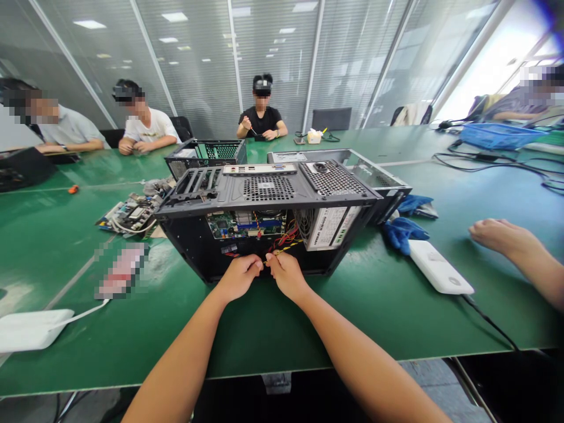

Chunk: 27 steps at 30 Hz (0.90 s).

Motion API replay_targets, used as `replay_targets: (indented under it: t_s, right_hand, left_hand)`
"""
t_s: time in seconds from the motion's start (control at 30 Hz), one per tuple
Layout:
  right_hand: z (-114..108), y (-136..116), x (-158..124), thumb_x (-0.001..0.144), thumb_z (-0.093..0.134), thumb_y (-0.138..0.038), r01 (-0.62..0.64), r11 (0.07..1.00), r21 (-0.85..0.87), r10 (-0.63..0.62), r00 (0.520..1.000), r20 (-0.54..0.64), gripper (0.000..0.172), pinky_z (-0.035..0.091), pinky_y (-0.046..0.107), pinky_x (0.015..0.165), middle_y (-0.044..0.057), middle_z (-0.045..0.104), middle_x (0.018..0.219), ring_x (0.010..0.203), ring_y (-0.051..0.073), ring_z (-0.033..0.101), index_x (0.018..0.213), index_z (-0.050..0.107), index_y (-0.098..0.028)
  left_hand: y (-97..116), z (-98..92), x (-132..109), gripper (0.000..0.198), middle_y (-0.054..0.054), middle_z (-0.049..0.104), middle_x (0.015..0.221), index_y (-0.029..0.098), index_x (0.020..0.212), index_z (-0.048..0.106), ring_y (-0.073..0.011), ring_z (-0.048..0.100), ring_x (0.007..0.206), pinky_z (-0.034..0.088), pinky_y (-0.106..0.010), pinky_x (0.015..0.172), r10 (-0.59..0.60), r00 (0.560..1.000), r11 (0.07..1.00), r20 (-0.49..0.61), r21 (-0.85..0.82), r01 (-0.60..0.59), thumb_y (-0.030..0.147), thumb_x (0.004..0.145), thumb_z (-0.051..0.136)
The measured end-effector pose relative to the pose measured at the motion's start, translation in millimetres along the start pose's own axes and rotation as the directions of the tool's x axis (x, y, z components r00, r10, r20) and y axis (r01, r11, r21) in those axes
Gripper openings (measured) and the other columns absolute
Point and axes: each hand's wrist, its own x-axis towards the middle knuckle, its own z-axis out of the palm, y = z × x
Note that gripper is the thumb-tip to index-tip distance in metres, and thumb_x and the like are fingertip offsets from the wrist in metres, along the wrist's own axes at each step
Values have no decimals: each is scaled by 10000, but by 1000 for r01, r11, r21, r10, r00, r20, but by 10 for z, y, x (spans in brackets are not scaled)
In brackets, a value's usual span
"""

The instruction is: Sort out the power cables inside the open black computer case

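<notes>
Wires (282,244), red, yellow and black, spill out of the open computer case (264,217) that lies on its side on the green table (264,329), and both hands meet right at its open edge. The left hand (239,277) and the right hand (287,274) sit knuckle to knuckle, fingertips pressed together in a pinch on what looks like a thin yellow lead or small plug between them; I cannot tell which from here. Inside the case the motherboard (247,223) shows at the back and the power supply (328,226) sits to the right. It looks like cable work is in hand, joining or parting a connector. Any next move would seem to call for a steady grip and a straight pull or push, so that no pin bends. Blue gloves (403,232) and a white box (440,267) lie to the right, near another person's hand (500,235) resting on the table.
</notes>
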Motion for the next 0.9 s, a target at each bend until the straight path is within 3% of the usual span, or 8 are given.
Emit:
replay_targets:
  t_s: [0.33, 0.57, 0.9]
  right_hand:
    - [9, 15, 6, 935, 417, -396, -5, 1000, 6, 5, 1000, -11, 394, 388, 247, 578, -12, 543, 567, 554, 130, 545, 598, 506, -211]
    - [10, 24, 2, 934, 423, -396, -18, 1000, 3, 19, 1000, -10, 386, 382, 252, 575, -18, 540, 554, 534, 129, 540, 609, 515, -208]
    - [20, 49, 11, 935, 427, -400, -17, 1000, -11, 16, 1000, -16, 384, 386, 245, 577, -13, 552, 563, 552, 130, 551, 620, 524, -203]
  left_hand:
    - [-20, -3, 2, 250, 1, 597, 677, 161, 788, 591, -134, 520, 627, 371, -240, 618, -28, 997, 1000, -69, -8, 27, 379, 864, 496]
    - [-15, 0, -1, 288, -6, 610, 680, 166, 727, 558, -134, 535, 638, 374, -240, 634, 7, 1000, 1000, -7, 18, -7, 335, 907, 409]
    - [-25, 22, -5, 219, 4, 617, 669, 159, 772, 605, -125, 529, 606, 368, -233, 600, -29, 997, 1000, -74, 5, 30, 327, 872, 507]
